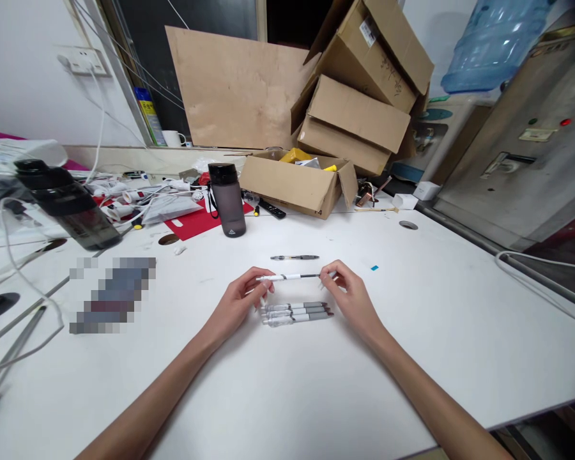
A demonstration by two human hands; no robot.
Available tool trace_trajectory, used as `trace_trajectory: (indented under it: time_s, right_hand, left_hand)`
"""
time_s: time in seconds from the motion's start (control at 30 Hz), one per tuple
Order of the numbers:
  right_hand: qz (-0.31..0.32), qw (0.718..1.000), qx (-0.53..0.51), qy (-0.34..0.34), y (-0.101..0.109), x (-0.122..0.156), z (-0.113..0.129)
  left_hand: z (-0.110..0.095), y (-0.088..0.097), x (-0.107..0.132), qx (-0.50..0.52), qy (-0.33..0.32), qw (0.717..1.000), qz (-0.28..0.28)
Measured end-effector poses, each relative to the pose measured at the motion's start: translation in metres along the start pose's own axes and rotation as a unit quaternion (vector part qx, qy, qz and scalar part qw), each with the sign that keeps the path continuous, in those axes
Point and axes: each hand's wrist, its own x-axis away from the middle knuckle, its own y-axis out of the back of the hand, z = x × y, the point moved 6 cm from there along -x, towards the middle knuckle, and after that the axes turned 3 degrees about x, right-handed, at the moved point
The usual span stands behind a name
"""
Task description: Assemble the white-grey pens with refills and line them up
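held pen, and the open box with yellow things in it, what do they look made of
Held pen: probably plastic, judging by its smooth-looking white barrel; its thin dark section is too small to tell. Open box: likely cardboard, matt brown with folded flaps.

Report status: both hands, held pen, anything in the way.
Left hand holds slim white plastic pen; right hand pinches its thin dark end. Possible obstructions: grey-and-white plastic pens nearer, slim black pen beyond.

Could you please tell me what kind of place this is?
Probably a small workshop or office corner: a large white worktable, opened cardboard boxes piled at the back, and a blue water-cooler bottle at upper right suggest it.
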Motion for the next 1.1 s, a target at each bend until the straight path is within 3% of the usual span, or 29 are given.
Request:
trace_trajectory:
  time_s: [0.13, 0.27, 0.37, 0.53, 1.1]
  right_hand:
    - [0.005, 1.000, 0.000, -0.005, -0.002, 0.000, -0.002]
    - [0.002, 0.998, -0.036, -0.056, 0.000, -0.001, -0.010]
    - [-0.048, 0.993, -0.072, -0.075, 0.009, -0.003, -0.016]
    - [-0.127, 0.985, -0.104, -0.051, 0.022, -0.005, -0.016]
    - [-0.103, 0.989, -0.097, -0.039, 0.015, -0.003, -0.011]
  left_hand:
    - [0.002, 0.004, -0.001, 0.008, 0.002, 1.000, -0.018]
    - [0.003, 0.005, -0.001, 0.018, 0.007, 1.000, -0.022]
    - [0.003, 0.007, -0.001, 0.024, 0.005, 0.999, -0.034]
    - [0.003, 0.010, -0.001, 0.033, 0.010, 0.998, -0.056]
    - [0.003, 0.009, -0.001, 0.031, 0.019, 0.997, -0.064]
